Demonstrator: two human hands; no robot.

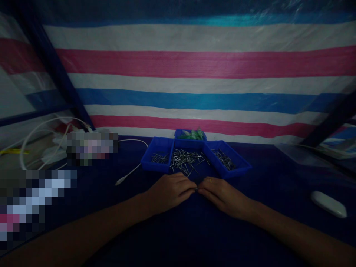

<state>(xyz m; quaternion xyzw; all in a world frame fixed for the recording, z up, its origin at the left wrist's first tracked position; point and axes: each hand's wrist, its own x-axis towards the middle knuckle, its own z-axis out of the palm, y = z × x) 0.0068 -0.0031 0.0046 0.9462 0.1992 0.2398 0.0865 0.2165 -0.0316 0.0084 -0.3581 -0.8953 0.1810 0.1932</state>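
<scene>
Arms converge, left hand and right hand pinching a small piece, seemingly working it; next calls for steadiness.

A plastic sheet striped white, pink and blue spans the upper frame, with a dark blue post slanting down at upper left. Looped white cable and a yellow strip sit at the left edge; a white oblong object lies at lower right.
</scene>
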